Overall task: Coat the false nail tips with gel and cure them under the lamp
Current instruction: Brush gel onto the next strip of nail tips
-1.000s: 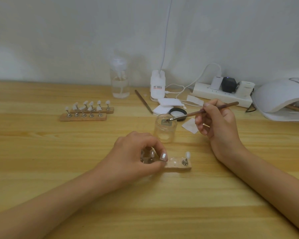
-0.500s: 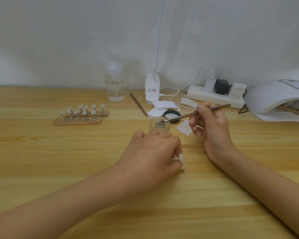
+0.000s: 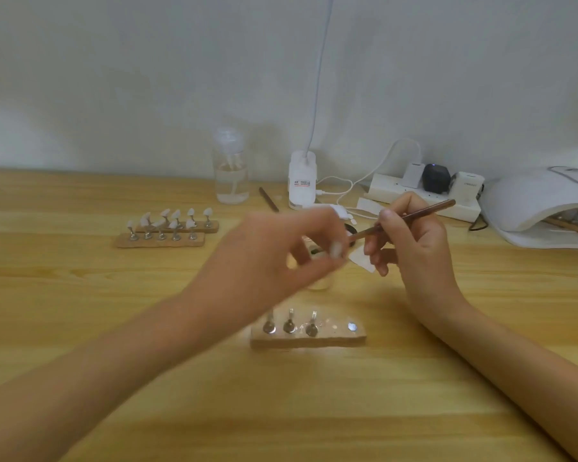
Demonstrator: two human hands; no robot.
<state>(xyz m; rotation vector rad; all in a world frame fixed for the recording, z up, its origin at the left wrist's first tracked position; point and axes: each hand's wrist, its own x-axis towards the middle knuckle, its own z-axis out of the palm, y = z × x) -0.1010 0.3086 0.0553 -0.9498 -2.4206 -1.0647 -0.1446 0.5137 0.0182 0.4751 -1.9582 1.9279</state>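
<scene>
L hand (image 3: 281, 261) pinches nail tip (image 3: 337, 250), blurry; R hand (image 3: 414, 251) pinches brush (image 3: 414, 215). Tip prob. light, stiff, slick: grip its base, not face.

Bare forearms (image 3: 114, 361); the left grip (image 3: 281, 258) is blurred.

White nail tips (image 3: 167, 225) upright in two rows at left, brown brush (image 3: 411, 216) tilted, white lamp (image 3: 531, 201) far right

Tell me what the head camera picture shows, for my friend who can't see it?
A person's blurred left hand pinches a small white nail tip over a wooden table, and the right hand holds a thin brush close to it. Nearer the camera lies a wooden strip with three metal stands; a white curing lamp sits at the right.
</scene>
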